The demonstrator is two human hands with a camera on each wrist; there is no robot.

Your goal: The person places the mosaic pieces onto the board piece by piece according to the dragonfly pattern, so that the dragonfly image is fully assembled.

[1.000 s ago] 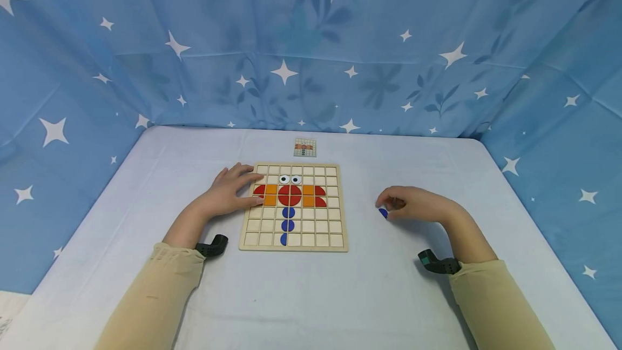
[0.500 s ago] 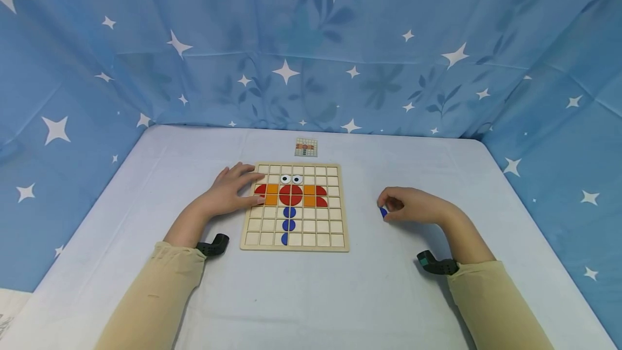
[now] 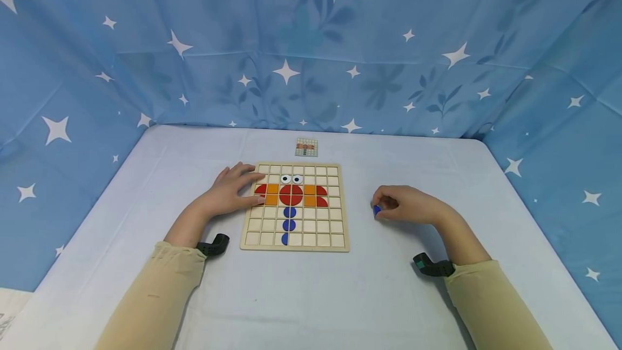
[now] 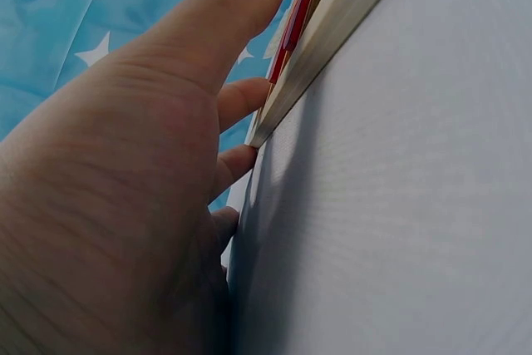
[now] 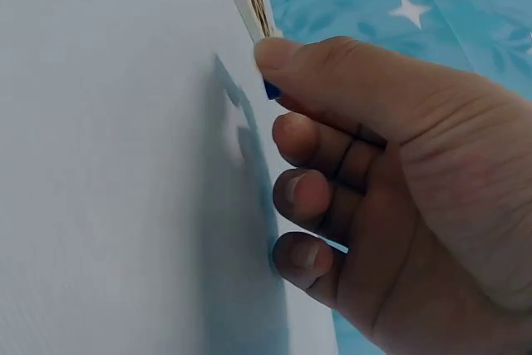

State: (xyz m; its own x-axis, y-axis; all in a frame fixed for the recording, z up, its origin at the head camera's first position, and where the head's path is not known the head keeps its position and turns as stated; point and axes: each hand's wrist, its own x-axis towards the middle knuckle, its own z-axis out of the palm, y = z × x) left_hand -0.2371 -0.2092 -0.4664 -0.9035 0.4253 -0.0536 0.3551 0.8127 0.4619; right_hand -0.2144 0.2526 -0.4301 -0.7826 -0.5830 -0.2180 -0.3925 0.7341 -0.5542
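A square wooden grid board [image 3: 344,231] lies mid-table. It bears red and orange pieces, two eye pieces and a column of blue pieces ending in a single quarter at the bottom row. My left hand [image 3: 227,193] rests on its left edge, fingers spread and fairly straight, thumb over the red and orange pieces. Right of the board, my right hand [image 3: 413,205] pinches a small blue piece [image 3: 377,210] between thumb and index finger. In the right wrist view only a corner of the blue piece [image 5: 272,90] shows under the thumb; the other fingers curl loosely.
A small picture card [image 3: 306,147] with a gridded figure lies behind the board. White cloth [image 3: 301,296] covers the table, and a blue star-patterned curtain [image 3: 311,42] stands around its back and sides.
My right hand has shifted slightly left toward the board, and the blue piece has turned between its fingertips. My left hand and the board stay in place.
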